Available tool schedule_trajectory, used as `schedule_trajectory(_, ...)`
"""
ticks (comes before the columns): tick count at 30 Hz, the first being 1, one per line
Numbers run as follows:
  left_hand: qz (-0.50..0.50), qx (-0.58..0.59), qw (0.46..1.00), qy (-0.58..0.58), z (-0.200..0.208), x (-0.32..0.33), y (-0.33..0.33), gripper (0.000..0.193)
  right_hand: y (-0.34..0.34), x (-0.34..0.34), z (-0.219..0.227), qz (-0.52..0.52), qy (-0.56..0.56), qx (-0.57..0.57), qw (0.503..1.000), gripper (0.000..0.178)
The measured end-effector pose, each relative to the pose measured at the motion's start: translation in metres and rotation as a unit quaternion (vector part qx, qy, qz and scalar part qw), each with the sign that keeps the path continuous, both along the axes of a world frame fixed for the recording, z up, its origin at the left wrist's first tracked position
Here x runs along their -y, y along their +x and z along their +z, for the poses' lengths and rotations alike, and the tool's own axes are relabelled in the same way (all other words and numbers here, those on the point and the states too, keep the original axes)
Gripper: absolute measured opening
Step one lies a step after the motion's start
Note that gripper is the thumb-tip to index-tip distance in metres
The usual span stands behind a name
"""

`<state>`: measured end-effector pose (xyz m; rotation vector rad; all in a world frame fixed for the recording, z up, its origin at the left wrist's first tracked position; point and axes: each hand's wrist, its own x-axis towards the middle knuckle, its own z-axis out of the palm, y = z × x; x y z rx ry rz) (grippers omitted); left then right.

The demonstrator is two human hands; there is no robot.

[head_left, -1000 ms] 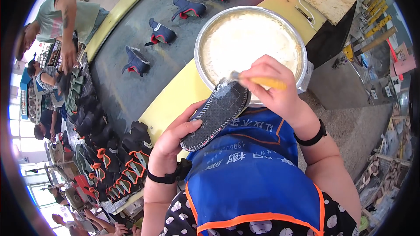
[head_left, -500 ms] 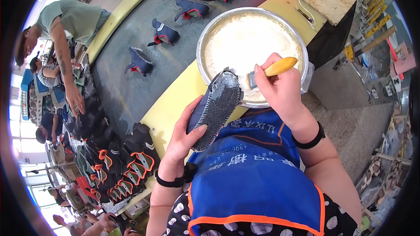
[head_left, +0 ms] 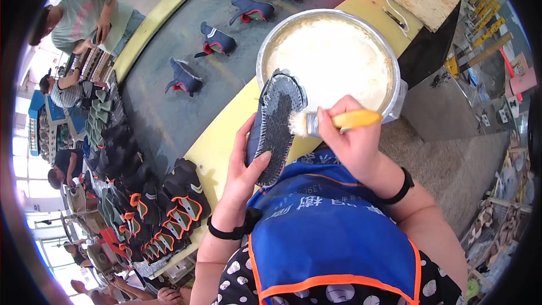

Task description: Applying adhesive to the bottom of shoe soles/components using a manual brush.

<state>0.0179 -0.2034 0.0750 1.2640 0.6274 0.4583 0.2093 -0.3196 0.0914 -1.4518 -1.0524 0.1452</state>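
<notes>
My left hand (head_left: 246,164) grips a dark navy shoe upper (head_left: 278,127), its stitched underside turned up toward me, the toe end pointing away. A wet, pale sheen shows around its toe end and edge. In my right hand (head_left: 353,138) is a paintbrush (head_left: 355,118) with a yellow handle. Its pale bristles meet the right edge of the shoe's underside, about halfway along. Just beyond both hands stands a round metal basin (head_left: 261,59) holding a creamy white substance (head_left: 333,56).
Several navy shoe uppers with red trim (head_left: 217,40) lie in a row on a dark conveyor belt (head_left: 152,113). At the left, many black and orange shoe uppers (head_left: 175,209) are piled up. A person in a green shirt (head_left: 84,11) stands across the belt. Tools (head_left: 485,28) hang at the right.
The brush has moved from the shoe's toe, by the basin, down to its right edge. The shoe has shifted slightly up. The person in green has straightened, drawing an arm back from the pile.
</notes>
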Motion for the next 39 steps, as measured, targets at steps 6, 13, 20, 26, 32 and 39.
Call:
schedule_trajectory(6, -0.077, -0.017, 0.985, 0.153, 0.003, -0.007, -0.009, 0.076, 0.041, -0.016, 0.001, -0.073, -0.054, 0.065, 0.994, 0.020)
schedule_trajectory(13, -0.097, -0.032, 0.989, 0.102, 0.000, -0.008, -0.013, 0.085, 0.052, -0.026, 0.001, -0.035, 0.083, 0.095, 0.991, 0.016)
schedule_trajectory(20, -0.033, 0.015, 0.999, 0.018, -0.015, -0.021, -0.028, 0.083, 0.050, -0.013, -0.015, -0.048, 0.003, 0.057, 0.997, 0.012)
schedule_trajectory(26, 0.260, -0.151, 0.936, 0.183, -0.068, -0.065, -0.073, 0.072, 0.059, 0.001, -0.048, -0.068, 0.048, 0.018, 0.996, 0.011)
schedule_trajectory(32, 0.305, -0.446, 0.743, 0.394, -0.100, -0.067, -0.105, 0.085, 0.060, 0.010, -0.078, -0.097, -0.017, -0.063, 0.993, 0.013)
schedule_trajectory(39, 0.251, -0.519, 0.771, 0.269, -0.078, -0.058, -0.124, 0.056, 0.061, 0.010, -0.085, -0.087, -0.016, -0.028, 0.996, 0.013)
